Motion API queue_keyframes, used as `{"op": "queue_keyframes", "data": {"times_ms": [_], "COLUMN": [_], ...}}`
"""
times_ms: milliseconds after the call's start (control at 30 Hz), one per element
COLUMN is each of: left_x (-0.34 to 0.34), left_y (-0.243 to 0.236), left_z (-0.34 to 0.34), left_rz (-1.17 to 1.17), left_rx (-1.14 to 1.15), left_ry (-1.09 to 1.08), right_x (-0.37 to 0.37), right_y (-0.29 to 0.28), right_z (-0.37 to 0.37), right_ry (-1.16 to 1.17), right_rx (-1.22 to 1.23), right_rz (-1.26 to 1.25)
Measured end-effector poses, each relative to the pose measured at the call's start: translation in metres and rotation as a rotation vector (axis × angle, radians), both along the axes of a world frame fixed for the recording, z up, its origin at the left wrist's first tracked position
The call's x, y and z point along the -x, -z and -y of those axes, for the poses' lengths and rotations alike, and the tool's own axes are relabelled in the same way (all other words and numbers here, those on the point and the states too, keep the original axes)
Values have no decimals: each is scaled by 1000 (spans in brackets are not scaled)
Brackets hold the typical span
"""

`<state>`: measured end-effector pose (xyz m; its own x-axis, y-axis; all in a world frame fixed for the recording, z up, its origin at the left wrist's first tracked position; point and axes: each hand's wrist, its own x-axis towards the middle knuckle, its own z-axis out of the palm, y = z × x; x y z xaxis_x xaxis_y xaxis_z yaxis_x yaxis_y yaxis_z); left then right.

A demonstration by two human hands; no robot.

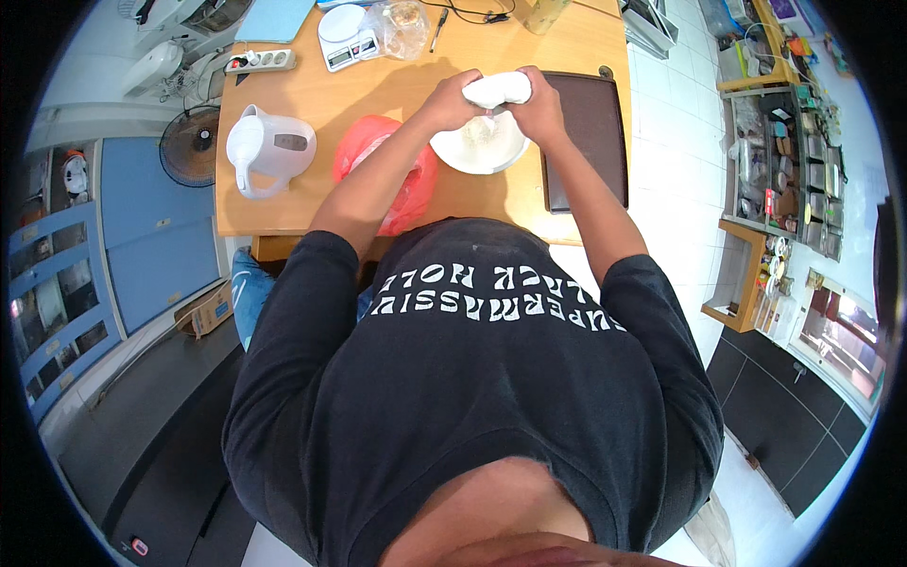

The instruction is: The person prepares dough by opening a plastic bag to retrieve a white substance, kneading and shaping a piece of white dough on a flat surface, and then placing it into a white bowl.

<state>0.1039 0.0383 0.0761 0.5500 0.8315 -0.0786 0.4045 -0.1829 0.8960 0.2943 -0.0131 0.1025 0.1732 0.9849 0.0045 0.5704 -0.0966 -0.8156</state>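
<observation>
I hold a thick white lump that looks like dough (497, 90) over a white bowl (463, 156). My left hand (453, 100) is closed on its left end and my right hand (541, 106) on its right end. The lump sags and bends between them. White powder, possibly flour, coats the inside of the bowl. Left of the bowl, partly under my left forearm, lies a red plastic bag (408, 203). A dark brown baking tray (581, 142) is by my right forearm, which covers part of it.
A white electric kettle (283, 156) stands at the table's left edge, with a power strip (261, 61) behind it. Toward the back are a kitchen scale (346, 42), a clear plastic bag (402, 33), a pen (439, 30) and a black cable (482, 14). A fan (194, 142) stands left.
</observation>
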Motion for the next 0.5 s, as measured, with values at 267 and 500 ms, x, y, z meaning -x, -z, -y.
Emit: {"op": "queue_keyframes", "data": {"times_ms": [267,500], "left_x": [3,8], "left_y": [4,10], "left_z": [-5,-16], "left_rz": [-4,37], "left_rx": [94,75], "left_ry": [-75,-74], "right_x": [-7,-1], "right_y": [7,1], "right_z": [-5,6], "right_ry": [-29,-41], "right_rx": [-10,-30], "right_rz": [30,-66]}}
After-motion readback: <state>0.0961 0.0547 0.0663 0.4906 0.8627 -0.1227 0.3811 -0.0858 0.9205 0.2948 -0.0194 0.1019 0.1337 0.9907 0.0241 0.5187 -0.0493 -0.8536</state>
